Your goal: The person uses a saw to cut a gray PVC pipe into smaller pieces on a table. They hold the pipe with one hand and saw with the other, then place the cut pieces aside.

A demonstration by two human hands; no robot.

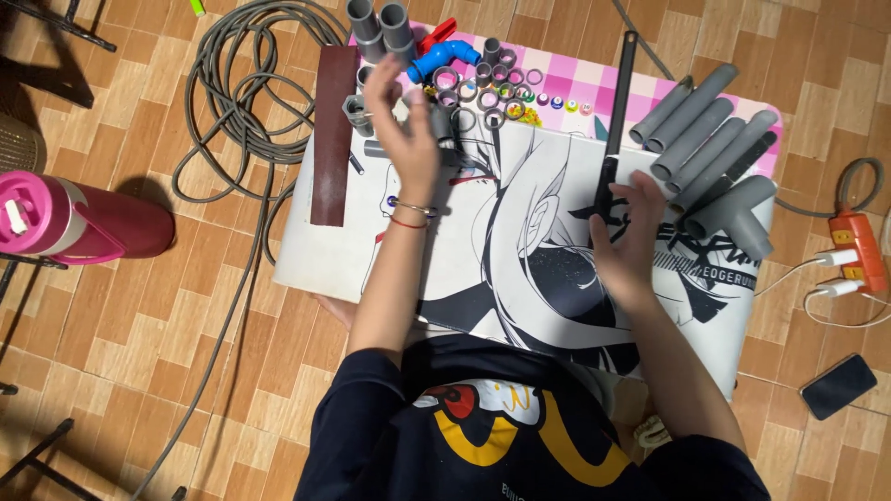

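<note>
My left hand (406,139) is raised over the far left part of the low table, fingers spread and slightly blurred, with nothing seen in it. Just beside it lie grey pipe fittings (444,130) and a grey coupling (357,111). My right hand (629,237) rests on the printed black-and-white mat (520,260), its thumb and fingers closed around the near end of a long black rod (619,102) that runs away toward the table's far edge. A row of grey pipes (705,134) and a grey tee fitting (733,218) lie just right of that hand.
A blue tap (441,57), two upright grey pipes (380,28) and several small rings (501,91) crowd the far edge. A brown strip (332,134) lies at the left. On the tiled floor: coiled hose (237,93), pink bottle (70,218), orange power strip (858,246), phone (838,385).
</note>
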